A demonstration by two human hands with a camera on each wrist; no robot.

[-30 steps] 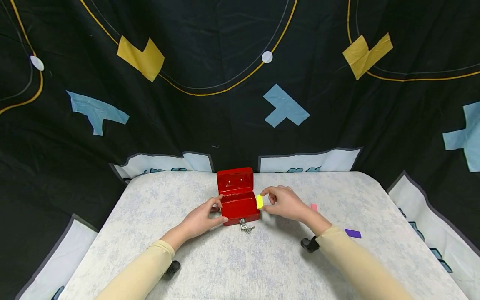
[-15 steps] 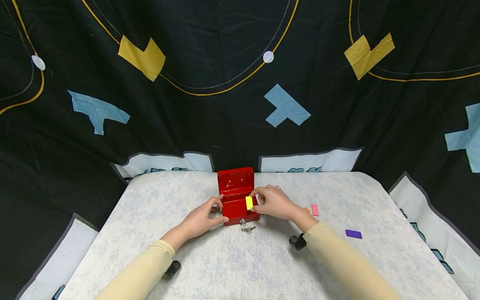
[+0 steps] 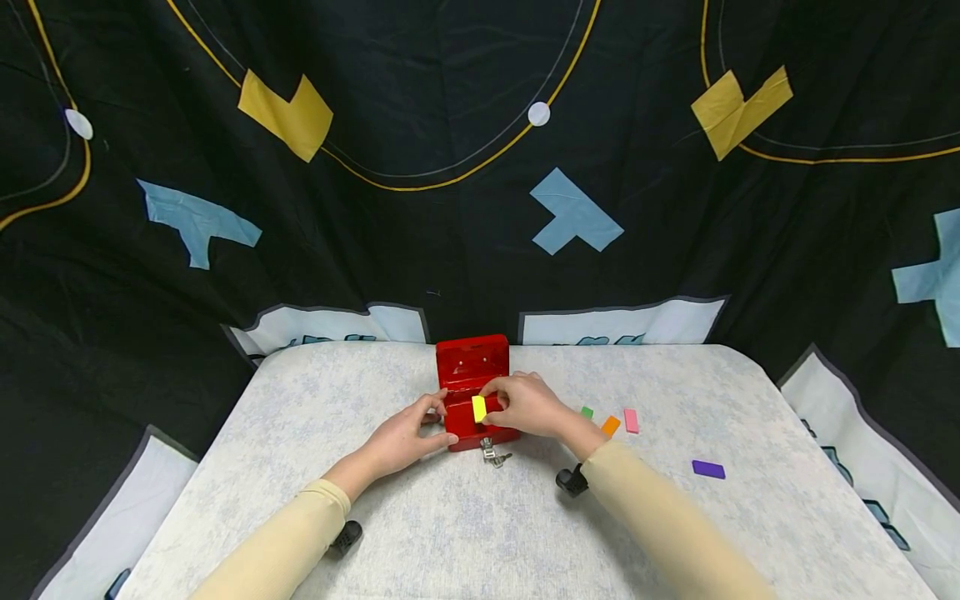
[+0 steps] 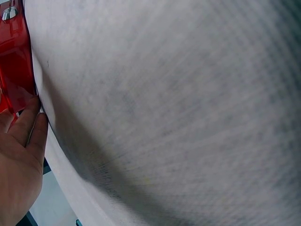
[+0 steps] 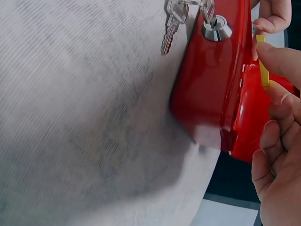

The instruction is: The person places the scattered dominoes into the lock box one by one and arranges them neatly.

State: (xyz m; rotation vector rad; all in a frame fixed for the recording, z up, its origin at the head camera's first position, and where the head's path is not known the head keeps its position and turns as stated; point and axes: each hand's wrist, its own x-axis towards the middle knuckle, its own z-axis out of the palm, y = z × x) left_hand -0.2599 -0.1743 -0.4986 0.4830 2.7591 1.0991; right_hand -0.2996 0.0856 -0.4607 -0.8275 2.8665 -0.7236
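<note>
Block (image 3: 479,409), yellow, rectangular, is pinched by the right hand (image 3: 534,407) over the open red metal box (image 3: 460,421), frame centre; left hand (image 3: 402,433) grips its left end.

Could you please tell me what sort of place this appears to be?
Probably a makeshift recording or test station, though the wider room is out of view: a dark backdrop hangs behind a pale table, with light-blue patches scattered across the backdrop.

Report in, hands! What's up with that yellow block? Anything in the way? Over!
Right hand pinches yellow block over open red box. Left hand on box's left end. Nothing seen in block's way.
</note>
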